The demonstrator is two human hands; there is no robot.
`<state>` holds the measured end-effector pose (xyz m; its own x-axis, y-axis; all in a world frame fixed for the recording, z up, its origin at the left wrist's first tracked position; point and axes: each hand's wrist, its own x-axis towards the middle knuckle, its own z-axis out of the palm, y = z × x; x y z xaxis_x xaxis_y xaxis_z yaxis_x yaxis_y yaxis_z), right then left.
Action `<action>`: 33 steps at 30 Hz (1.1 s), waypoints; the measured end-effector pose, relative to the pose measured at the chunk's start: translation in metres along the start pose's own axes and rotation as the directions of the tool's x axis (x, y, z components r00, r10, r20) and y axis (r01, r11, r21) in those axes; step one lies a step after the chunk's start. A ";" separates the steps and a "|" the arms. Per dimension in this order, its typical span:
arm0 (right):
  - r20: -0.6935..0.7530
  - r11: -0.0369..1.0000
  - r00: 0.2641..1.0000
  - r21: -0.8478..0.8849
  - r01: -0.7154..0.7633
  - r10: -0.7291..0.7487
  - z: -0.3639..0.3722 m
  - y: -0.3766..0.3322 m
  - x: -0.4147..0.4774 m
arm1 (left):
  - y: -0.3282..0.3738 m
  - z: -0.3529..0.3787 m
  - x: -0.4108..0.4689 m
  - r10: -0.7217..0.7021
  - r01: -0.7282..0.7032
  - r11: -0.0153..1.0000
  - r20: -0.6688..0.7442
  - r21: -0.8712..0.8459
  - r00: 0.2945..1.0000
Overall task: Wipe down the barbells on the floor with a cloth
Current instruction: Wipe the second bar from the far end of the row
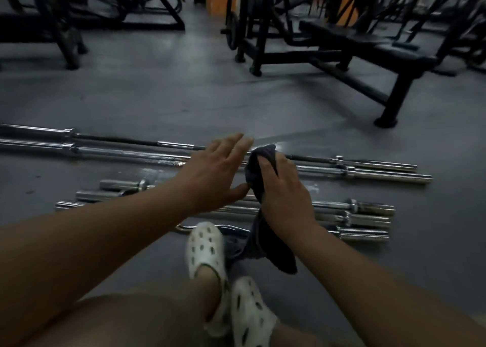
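The cloth (276,254) is gripped bunched in the right hand (285,196), apparently readied for wiping, beside the straight-fingered left hand (214,174) at its nine o'clock, above barbells (368,172) laid nine-to-three on the floor (184,96).

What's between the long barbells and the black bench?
Head view: only bare grey floor between the long barbells and the black bench.

Chrome barbells (368,171), dark grey cloth (265,159)
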<state>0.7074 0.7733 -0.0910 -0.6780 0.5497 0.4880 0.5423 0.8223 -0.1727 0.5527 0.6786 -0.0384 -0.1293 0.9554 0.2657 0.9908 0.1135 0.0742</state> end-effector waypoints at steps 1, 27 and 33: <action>0.005 1.000 1.000 -0.009 -0.006 0.006 -0.010 0.010 -0.006 | 0.016 -0.001 0.002 0.012 -0.012 1.000 -0.005 0.001 1.000; 0.151 0.909 0.899 -0.135 -0.393 0.411 0.010 0.288 0.045 | 0.149 0.192 0.264 -0.022 0.028 0.999 0.162 -0.033 0.986; 0.227 0.905 0.877 -0.148 -0.398 0.423 0.011 0.315 0.067 | 0.157 0.208 0.284 -0.154 0.181 0.972 0.176 -0.151 0.972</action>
<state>0.8271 1.0704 -0.1226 -0.4780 0.8636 0.1605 0.8344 0.5035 -0.2243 0.6799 1.0240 -0.1509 -0.2711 0.9594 0.0774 0.9333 0.2423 0.2650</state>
